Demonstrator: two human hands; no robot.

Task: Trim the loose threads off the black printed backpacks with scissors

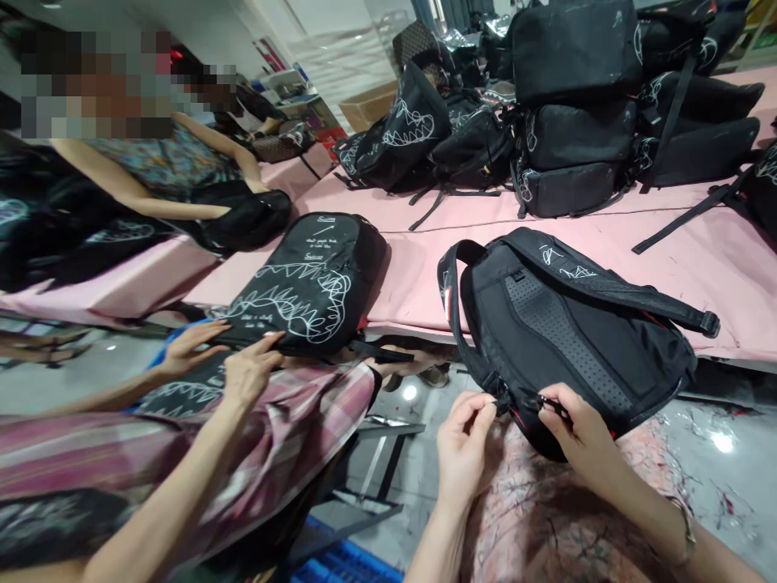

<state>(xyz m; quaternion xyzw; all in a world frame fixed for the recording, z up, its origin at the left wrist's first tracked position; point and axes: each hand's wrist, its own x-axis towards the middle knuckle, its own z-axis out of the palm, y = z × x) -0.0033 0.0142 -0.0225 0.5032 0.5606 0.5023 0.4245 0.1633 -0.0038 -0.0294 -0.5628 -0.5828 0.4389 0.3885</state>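
A black backpack (564, 332) lies with its padded back and shoulder straps facing up, partly on the pink table and partly over my lap. My left hand (464, 441) is closed in a pinch on a black strap end (503, 403) at the backpack's near left corner. Just to the right, the fingers of my right hand (574, 425) are closed around a small, slim black tool (555, 407) with a shiny tip. Its exact kind is too small to make out. The tip points toward the strap end, with a short gap between my hands.
On my left, a co-worker's hands (243, 356) rest on another black backpack (316, 283) with white drawings. Across the pink table (413, 267) stand stacked black backpacks (576, 129). Another person handles a black bag (261, 219) at the far left. A blue crate (346, 559) is below.
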